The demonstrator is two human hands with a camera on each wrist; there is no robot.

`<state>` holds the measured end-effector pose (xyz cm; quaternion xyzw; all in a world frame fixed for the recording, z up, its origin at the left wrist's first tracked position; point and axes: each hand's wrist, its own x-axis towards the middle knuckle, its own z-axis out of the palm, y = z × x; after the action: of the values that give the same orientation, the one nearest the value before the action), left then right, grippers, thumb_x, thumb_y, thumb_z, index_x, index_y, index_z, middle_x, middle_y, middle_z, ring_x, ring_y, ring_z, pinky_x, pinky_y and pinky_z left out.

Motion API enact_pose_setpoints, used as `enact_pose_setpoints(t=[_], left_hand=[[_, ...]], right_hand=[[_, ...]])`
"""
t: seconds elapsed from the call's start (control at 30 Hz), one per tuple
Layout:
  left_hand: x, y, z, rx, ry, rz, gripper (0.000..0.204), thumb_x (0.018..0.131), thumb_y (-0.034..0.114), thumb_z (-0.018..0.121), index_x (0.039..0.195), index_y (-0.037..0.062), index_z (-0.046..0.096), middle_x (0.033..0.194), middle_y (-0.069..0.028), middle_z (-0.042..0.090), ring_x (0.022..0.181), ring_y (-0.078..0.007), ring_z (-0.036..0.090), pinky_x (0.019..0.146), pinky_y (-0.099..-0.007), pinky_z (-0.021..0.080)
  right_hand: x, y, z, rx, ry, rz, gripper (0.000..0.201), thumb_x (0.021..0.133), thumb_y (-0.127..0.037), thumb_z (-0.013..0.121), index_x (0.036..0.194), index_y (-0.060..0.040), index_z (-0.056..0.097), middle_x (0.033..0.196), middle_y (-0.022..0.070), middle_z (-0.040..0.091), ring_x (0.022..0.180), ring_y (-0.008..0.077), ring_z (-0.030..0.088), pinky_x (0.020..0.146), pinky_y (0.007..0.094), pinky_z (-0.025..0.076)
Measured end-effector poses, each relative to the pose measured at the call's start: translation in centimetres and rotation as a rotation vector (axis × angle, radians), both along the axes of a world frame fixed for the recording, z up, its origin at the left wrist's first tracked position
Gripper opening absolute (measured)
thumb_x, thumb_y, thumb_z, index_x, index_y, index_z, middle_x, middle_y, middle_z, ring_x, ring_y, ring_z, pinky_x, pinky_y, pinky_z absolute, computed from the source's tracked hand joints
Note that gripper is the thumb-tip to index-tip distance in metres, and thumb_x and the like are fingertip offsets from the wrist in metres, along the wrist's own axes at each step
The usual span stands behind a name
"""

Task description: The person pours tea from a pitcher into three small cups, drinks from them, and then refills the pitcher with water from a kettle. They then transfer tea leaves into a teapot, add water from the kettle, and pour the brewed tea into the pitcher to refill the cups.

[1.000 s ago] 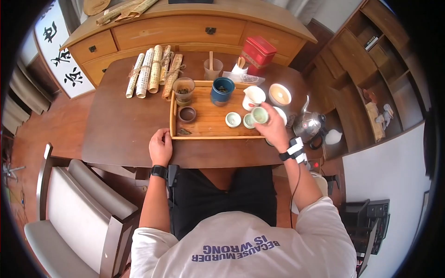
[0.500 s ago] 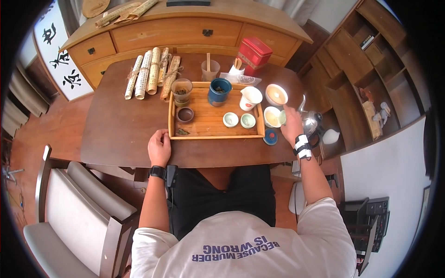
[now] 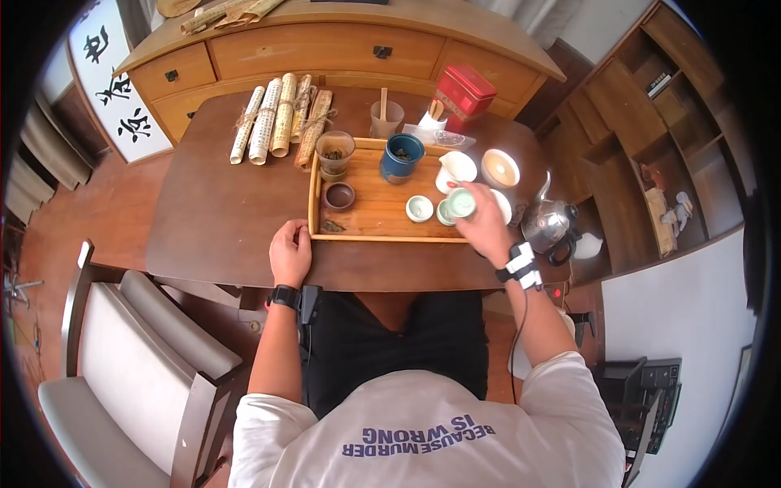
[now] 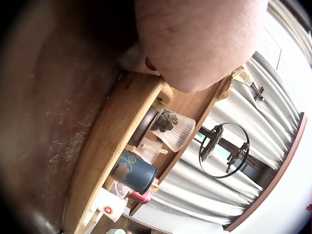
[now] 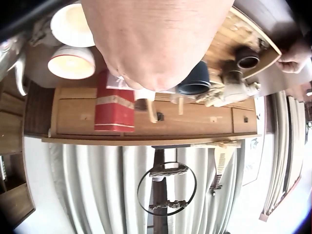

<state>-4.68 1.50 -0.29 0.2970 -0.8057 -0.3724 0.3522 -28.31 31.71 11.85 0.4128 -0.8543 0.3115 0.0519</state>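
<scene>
In the head view my right hand (image 3: pixel 488 226) pinches a small pale green cup (image 3: pixel 462 202) over the right front part of the wooden tray (image 3: pixel 382 239). The held cup overlaps a second green cup (image 3: pixel 444 214), and another small cup (image 3: pixel 419 209) stands to its left. Just behind the hand is a white pitcher (image 3: pixel 457 168); a white bowl (image 3: pixel 502 208) is partly hidden by the fingers. My left hand (image 3: pixel 290 252) rests on the table at the tray's front left corner, fingers loosely curled and holding nothing. The right wrist view shows mainly the back of my right hand (image 5: pixel 161 39).
A blue cup (image 3: pixel 402 158), a glass with leaves (image 3: pixel 334 153) and a brown bowl (image 3: pixel 339 196) stand on the tray. To the right are a larger white bowl (image 3: pixel 500 168) and a metal kettle (image 3: pixel 548 224). Tied scrolls (image 3: pixel 285 115) and a red tin (image 3: pixel 465 91) lie farther back.
My right hand carried the green cup from the tray rightward to the white bowl, where the cup was tipped, then came back left over the tray. My left hand stayed in place.
</scene>
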Motion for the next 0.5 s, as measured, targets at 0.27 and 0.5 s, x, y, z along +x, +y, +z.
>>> enact_pose_setpoints(t=[0.27, 0.5], left_hand=[[0.0, 0.1, 0.4, 0.007, -0.020, 0.003, 0.014, 0.098, 0.011, 0.065, 0.104, 0.0013, 0.074, 0.087, -0.0153, 0.074, 0.076, -0.0261, 0.072, 0.075, -0.0363, 0.056], [-0.1, 0.1, 0.4, 0.057, -0.036, 0.017, 0.015, 0.097, 0.013, 0.065, 0.102, 0.0032, 0.075, 0.089, -0.0171, 0.074, 0.084, -0.0341, 0.071, 0.080, -0.0428, 0.056]], right_hand=[[4.3, -9.3, -3.5, 0.122, -0.017, 0.159, 0.070, 0.080, -0.021, 0.084, 0.141, 0.0011, 0.058, 0.134, 0.0227, 0.066, 0.130, 0.0380, 0.058, 0.115, 0.0494, 0.041], [3.8, -9.6, -6.0, 0.187, 0.105, 0.108, 0.074, 0.080, -0.019, 0.085, 0.145, 0.0007, 0.054, 0.139, 0.0218, 0.064, 0.136, 0.0373, 0.055, 0.122, 0.0547, 0.034]])
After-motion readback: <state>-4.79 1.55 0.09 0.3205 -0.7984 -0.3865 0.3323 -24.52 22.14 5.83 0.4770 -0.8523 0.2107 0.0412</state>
